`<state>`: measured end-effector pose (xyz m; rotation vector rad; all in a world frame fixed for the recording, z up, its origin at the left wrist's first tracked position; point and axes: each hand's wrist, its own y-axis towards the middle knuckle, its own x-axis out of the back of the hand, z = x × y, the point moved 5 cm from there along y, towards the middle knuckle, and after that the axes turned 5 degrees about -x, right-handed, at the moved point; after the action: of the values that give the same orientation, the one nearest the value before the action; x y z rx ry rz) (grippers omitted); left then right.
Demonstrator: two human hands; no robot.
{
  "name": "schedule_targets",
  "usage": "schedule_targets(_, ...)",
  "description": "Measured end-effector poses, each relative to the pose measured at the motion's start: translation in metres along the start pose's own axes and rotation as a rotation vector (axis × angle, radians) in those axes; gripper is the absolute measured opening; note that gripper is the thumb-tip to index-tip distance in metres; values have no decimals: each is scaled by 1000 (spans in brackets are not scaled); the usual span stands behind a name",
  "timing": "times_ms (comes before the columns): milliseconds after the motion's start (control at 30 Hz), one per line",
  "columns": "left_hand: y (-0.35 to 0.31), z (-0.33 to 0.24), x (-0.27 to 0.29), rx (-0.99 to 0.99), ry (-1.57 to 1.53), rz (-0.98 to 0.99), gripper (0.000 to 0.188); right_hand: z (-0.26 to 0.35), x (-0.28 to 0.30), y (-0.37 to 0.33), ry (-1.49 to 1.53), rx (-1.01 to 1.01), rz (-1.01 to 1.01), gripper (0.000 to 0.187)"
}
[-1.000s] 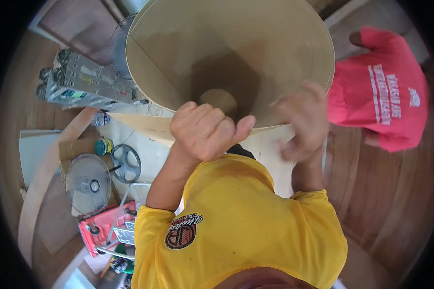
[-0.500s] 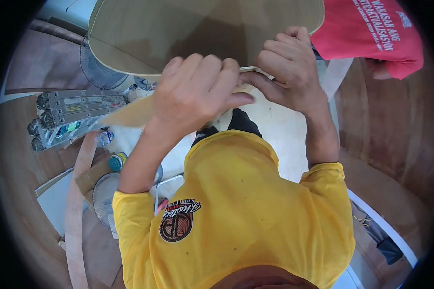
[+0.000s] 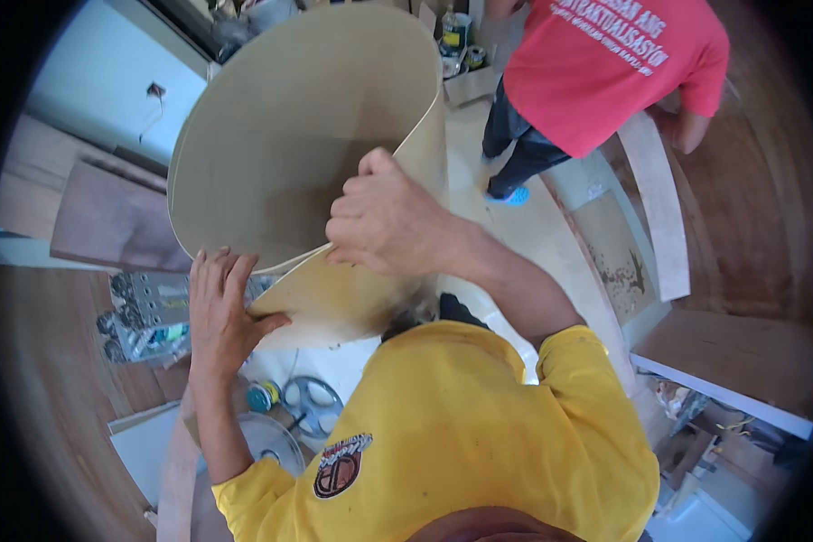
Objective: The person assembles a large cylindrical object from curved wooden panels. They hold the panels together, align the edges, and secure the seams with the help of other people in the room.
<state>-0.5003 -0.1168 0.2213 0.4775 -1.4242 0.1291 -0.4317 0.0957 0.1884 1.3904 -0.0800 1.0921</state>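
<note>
A large thin tan sheet (image 3: 307, 108), which looks like bendable plywood, is curled into a wide open tube in front of me. Its edges overlap on the side nearest my body. My left hand (image 3: 221, 312) grips the near left rim, fingers over the edge and thumb on the outer face. With fingers folded over, my right hand (image 3: 384, 217) clasps the rim further right, by the overlap. The lower part of the roll is partly hidden behind my right arm.
A person in a red shirt (image 3: 605, 72) stands at the far right near a long curved wooden strip (image 3: 659, 208). On the left lie a folded metal ladder (image 3: 158, 303), brown panels (image 3: 122, 217) and a round fan (image 3: 271, 443). Cans (image 3: 456, 41) sit at the back.
The curled sheet has swung left and shows more of its tube shape. My left hand has shifted left along the rim; my right hand has moved left and lower. The view has turned.
</note>
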Motion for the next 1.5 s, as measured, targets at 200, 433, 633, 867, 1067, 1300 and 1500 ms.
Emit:
schedule_targets(200,-16,25,-23,-36,54,-41,59,-7,12,-6,-25,15,-6,35)
schedule_targets(433,20,0,-14,-88,-1,-163,40,-23,48,-22,-18,-57,-115,35)
schedule_targets(633,38,-43,-11,-203,-84,-110,36,-19,86,-53,-72,-96,-93,36)
schedule_targets(867,30,-45,-19,-151,-97,-129,32,-18,85,-60,-36,-169,-173,33)
schedule_targets(1067,31,-29,-26,-89,-86,-164,32,-12,73,-51,-128,-242,-208,33)
schedule_targets(1300,17,-20,-22,-202,-158,-231,32,4,63,-43,-261,-314,-236,41)
schedule_targets(1500,25,-23,-24,-338,-273,-191,30,31,45,-91,-466,-638,-717,60)
